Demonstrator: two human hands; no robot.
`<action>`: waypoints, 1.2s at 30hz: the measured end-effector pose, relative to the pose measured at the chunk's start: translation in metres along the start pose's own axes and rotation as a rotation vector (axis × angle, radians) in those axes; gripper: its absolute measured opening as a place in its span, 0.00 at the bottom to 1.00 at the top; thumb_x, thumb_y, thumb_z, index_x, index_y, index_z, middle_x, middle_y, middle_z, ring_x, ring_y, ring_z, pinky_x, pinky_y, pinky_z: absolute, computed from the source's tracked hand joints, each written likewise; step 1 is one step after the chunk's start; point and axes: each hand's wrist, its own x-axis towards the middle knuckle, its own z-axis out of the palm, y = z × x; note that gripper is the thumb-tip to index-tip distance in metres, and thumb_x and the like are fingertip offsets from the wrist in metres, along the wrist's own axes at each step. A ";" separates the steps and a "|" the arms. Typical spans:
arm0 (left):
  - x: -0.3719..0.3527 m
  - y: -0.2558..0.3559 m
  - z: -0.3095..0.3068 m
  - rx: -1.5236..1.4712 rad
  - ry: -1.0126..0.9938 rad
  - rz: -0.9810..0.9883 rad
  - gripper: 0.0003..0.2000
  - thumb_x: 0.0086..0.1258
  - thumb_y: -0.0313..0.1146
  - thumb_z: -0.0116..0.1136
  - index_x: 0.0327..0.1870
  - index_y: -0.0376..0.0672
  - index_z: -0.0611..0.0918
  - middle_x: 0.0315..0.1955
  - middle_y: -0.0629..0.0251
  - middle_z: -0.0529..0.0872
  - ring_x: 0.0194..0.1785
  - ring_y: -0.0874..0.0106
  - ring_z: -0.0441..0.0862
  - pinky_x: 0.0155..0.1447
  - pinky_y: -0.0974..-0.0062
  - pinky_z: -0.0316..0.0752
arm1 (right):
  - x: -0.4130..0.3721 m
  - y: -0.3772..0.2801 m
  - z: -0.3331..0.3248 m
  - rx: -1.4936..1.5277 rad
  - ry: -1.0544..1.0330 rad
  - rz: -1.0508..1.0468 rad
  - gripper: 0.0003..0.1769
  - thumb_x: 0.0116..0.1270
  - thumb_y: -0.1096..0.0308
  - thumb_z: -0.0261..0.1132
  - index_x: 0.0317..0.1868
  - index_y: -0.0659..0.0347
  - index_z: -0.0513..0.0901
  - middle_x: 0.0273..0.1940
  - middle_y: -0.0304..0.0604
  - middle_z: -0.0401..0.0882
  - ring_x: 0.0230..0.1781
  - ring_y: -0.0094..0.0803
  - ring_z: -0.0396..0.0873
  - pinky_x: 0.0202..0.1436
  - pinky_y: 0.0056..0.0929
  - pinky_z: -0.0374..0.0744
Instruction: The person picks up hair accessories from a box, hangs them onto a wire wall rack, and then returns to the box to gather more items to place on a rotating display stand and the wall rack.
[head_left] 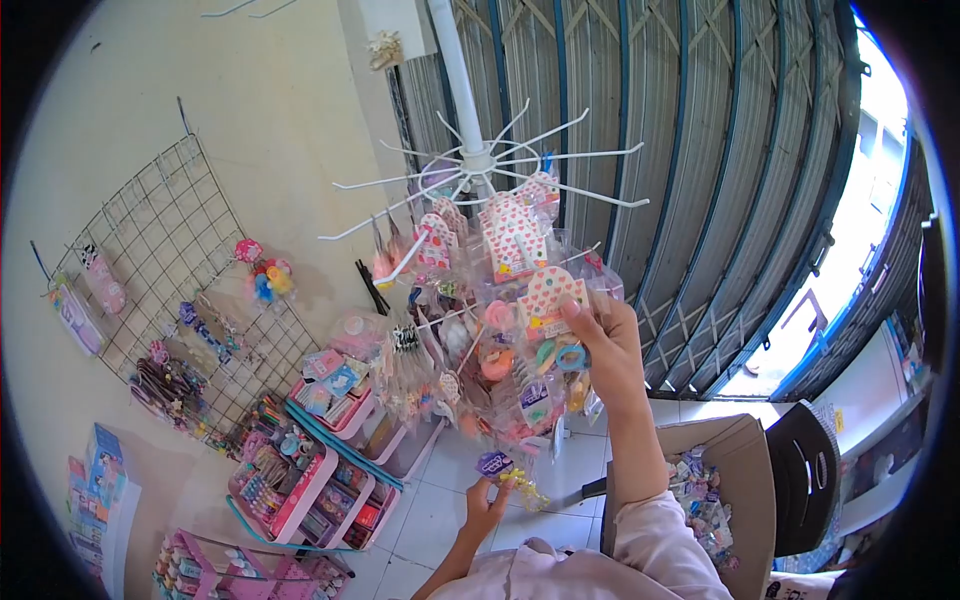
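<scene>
A white display rack [476, 160] with spoke-like hooks stands before me, hung with clear packets of small accessories. My right hand [612, 345] is raised to its right side. Thumb and fingers pinch a heart-print card packet [550, 298], with pastel rings that look like hair ties below the card. Lower down, near my body, my left hand [485, 512] is closed on a small packet [497, 465] with a purple label and yellow pieces. Another heart-print card [513, 232] hangs just above the right hand. The hook behind the pinched packet is hidden.
An open cardboard box [735, 440] with many small packets stands at right, beside a black chair-like object [803, 475]. Pink drawers [300, 480] full of goods are at left. A wire grid [180, 270] leans on the wall. A folding metal gate [690, 150] is behind.
</scene>
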 end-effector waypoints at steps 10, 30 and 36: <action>0.000 -0.004 0.000 -0.095 -0.012 -0.063 0.08 0.55 0.29 0.54 0.31 0.32 0.75 0.24 0.61 0.79 0.29 0.77 0.75 0.34 0.82 0.69 | 0.008 0.001 0.009 -0.051 0.027 -0.024 0.13 0.58 0.65 0.54 0.36 0.68 0.75 0.28 0.36 0.75 0.27 0.15 0.72 0.29 0.13 0.69; 0.002 -0.038 -0.065 -0.160 0.123 -0.040 0.07 0.55 0.30 0.53 0.29 0.34 0.75 0.19 0.63 0.78 0.24 0.78 0.73 0.29 0.83 0.66 | 0.005 0.025 0.013 0.159 0.226 -0.046 0.12 0.58 0.66 0.53 0.34 0.67 0.73 0.28 0.39 0.75 0.25 0.21 0.75 0.28 0.14 0.72; -0.002 -0.038 -0.059 -0.177 0.067 -0.073 0.08 0.56 0.29 0.52 0.32 0.32 0.74 0.22 0.64 0.77 0.27 0.79 0.74 0.32 0.83 0.67 | 0.024 0.030 0.010 -0.080 0.268 -0.022 0.13 0.58 0.63 0.54 0.26 0.66 0.75 0.18 0.30 0.71 0.17 0.12 0.65 0.18 0.13 0.61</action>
